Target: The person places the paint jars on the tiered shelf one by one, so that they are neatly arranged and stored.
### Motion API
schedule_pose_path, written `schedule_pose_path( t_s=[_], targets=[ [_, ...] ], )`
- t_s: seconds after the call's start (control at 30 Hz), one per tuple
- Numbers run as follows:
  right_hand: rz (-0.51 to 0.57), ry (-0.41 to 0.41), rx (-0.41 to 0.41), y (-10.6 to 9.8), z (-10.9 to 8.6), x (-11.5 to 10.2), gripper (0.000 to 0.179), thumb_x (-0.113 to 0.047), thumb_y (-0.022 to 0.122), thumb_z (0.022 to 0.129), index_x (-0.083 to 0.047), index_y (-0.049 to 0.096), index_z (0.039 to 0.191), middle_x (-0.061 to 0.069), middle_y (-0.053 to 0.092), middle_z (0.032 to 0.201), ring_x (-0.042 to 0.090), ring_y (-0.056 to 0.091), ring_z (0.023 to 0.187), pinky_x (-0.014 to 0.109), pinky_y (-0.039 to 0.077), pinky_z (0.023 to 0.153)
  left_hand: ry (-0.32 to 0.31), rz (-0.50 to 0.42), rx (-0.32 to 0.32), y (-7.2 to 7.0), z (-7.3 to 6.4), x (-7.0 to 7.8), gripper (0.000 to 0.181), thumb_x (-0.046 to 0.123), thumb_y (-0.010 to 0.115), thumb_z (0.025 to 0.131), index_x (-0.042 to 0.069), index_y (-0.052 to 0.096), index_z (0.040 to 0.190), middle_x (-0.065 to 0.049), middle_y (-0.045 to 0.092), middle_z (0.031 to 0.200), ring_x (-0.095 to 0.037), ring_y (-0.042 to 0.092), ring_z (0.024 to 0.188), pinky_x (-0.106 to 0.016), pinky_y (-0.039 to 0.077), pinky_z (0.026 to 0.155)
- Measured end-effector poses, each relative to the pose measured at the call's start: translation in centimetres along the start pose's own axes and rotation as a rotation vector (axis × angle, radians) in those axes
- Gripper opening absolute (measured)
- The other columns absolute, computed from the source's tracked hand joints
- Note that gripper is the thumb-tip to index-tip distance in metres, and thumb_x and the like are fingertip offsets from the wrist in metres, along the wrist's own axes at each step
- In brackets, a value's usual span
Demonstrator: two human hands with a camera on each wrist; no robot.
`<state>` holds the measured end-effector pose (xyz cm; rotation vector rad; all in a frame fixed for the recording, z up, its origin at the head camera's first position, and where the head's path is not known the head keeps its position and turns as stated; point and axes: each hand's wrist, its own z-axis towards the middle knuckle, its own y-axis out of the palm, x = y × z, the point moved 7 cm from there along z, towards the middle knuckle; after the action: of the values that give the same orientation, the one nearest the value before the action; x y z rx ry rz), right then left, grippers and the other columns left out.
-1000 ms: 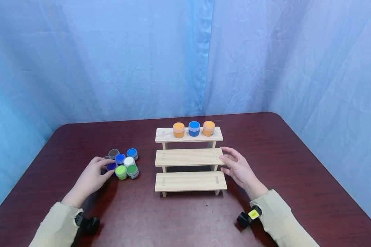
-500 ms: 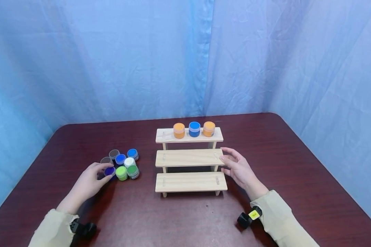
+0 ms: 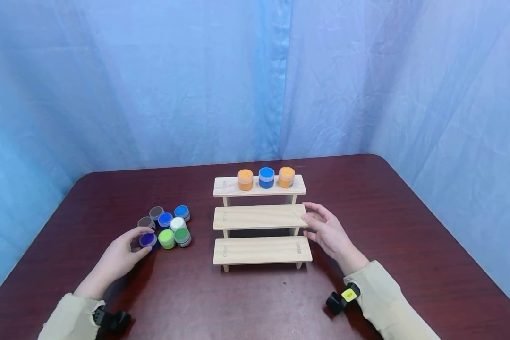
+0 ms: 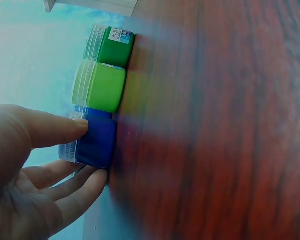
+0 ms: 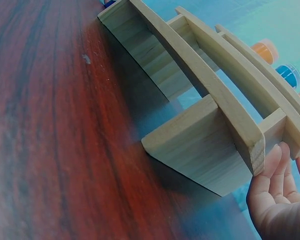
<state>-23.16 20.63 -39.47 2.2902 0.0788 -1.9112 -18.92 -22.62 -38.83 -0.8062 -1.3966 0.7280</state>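
Pinching a dark blue jar (image 3: pixel 148 240) between thumb and fingers, your left hand (image 3: pixel 118 257) works at the near left edge of a cluster on the dark red table (image 3: pixel 255 307), its grip only as wide as the lid. The jar stands upright, just beside a lime green jar (image 3: pixel 167 239), which sits next to a dark green jar (image 3: pixel 182 237). Behind them are a white jar (image 3: pixel 178 224), a bright blue jar (image 3: pixel 165 219) and a lighter blue jar (image 3: pixel 182 212), with two brownish-grey-lidded jars (image 3: pixel 156 212) on the cluster's far left side.

At the other side, your right hand (image 3: pixel 329 235) holds the right end of the middle step of a three-tier wooden stand (image 3: pixel 259 217), thumb at the board's end, fingers parted and gently bent. On the top step, a blue jar (image 3: pixel 266 178) stands between two orange jars (image 3: pixel 245 180), all upright. Pale sleeves (image 3: pixel 384 297) cover your forearms, a black device (image 3: pixel 335 303) is strapped at each wrist, and a light blue curtain (image 3: pixel 174 85) hangs behind the table.
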Motion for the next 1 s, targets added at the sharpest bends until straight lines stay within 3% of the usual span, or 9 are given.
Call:
schedule_pose_path(
  t_s=[0.7, 1.0],
  targets=[
    [0.003, -0.004, -0.009, 0.09, -0.10, -0.13, 0.055, -0.013, 0.051, 0.095, 0.000, 0.024, 0.141, -0.008, 0.055, 0.094, 0.003, 0.058, 0.081, 0.020, 0.049, 0.068, -0.031, -0.050, -0.003, -0.06, -0.22, -0.33, 0.040, 0.005, 0.064, 0.084, 0.002, 0.053, 0.123, -0.027, 0.056, 0.121, -0.043, 0.056, 0.108, -0.053, 0.049, 0.089],
    [0.015, -0.008, -0.001, 0.09, 0.08, 0.00, 0.054, -0.010, 0.049, 0.095, 0.001, 0.024, 0.142, -0.008, 0.055, 0.093, 0.004, 0.057, 0.078, 0.020, 0.049, 0.067, -0.030, -0.041, 0.041, -0.73, -0.46, -0.69, 0.040, 0.008, 0.065, 0.084, 0.000, 0.054, 0.121, -0.028, 0.057, 0.118, -0.043, 0.057, 0.105, -0.054, 0.049, 0.088]
  ],
)
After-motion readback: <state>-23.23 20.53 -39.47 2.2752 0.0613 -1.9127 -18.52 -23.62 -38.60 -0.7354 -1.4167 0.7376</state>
